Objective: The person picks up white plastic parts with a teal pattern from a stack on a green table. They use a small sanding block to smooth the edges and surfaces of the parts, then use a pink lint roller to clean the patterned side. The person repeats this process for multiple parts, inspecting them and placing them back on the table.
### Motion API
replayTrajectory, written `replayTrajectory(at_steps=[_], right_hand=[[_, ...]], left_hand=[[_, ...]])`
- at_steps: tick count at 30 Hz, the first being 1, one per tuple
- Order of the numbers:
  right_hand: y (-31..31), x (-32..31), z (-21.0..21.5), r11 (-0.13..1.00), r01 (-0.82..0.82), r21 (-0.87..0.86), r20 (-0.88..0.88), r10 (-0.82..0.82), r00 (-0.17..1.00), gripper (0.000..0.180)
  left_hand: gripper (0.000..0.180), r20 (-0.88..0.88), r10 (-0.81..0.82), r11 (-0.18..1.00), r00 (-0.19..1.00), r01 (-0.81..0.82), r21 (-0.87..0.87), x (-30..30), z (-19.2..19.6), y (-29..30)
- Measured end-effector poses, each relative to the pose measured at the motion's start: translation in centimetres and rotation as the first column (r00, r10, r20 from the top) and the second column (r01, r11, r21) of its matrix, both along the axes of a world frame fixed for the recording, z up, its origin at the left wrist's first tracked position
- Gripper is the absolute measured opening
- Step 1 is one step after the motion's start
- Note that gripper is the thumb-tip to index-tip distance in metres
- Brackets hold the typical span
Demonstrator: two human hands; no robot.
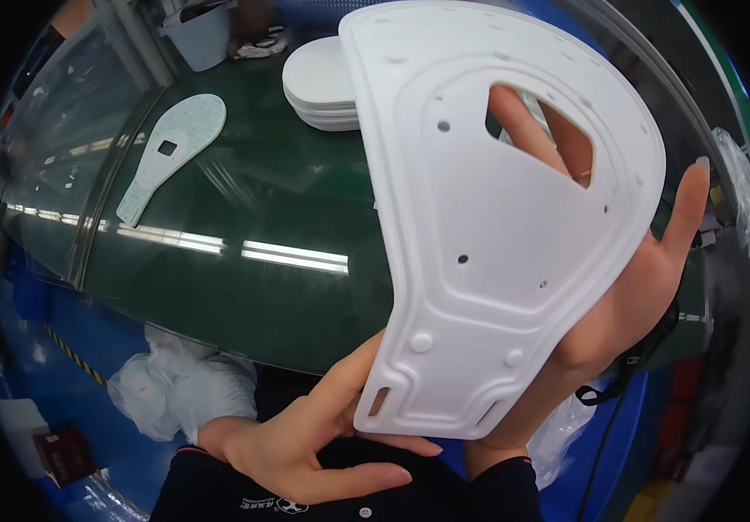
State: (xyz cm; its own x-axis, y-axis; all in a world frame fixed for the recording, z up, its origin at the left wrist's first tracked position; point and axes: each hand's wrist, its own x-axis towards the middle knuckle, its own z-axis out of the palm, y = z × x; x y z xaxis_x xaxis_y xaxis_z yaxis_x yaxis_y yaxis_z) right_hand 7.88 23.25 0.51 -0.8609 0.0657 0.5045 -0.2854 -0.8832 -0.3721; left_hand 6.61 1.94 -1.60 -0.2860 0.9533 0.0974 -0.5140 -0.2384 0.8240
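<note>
A large white moulded plastic panel (497, 217), wide and rounded at the top and narrow at the bottom, is held up in front of me, tilted. It has a cutout near its broad end, several small holes, and slots at the narrow end. My left hand (305, 444) grips the lower left corner, some fingers passing behind it and the thumb below. Behind the right side, my right hand (627, 304) supports the panel, its thumb sticking out past the edge. Fingers of that hand show through the cutout; the rest of them are hidden.
On the dark green table (288, 209) lie a pale paddle-shaped template (184, 130) with a square hole and a stack of white rounded pieces (323, 87). A light blue bin (201, 39) stands at the back. Clear plastic bags (175, 387) hang at the near edge.
</note>
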Motion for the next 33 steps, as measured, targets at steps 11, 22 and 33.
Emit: replayTrajectory(at_steps=[11,22,33], right_hand=[[0.4,0.8,3.4,0.961,0.016,0.275,0.238,-0.085,0.968,0.082],[-0.7,0.3,3.7,0.956,0.184,0.227,0.305,-0.249,0.919,0.072],[-3.5,-0.9,-1.9,0.969,0.028,0.246,0.496,-0.15,0.855,0.058]], left_hand=[[0.086,-0.224,0.024,0.993,0.974,0.003,0.118,0.1,-0.2,0.0],[0.096,-0.157,0.246,0.956,0.957,-0.212,0.203,0.4,-0.4,0.5],[0.041,0.03,0.222,0.954,0.975,-0.211,-0.215,-1.3,-0.8,0.2]])
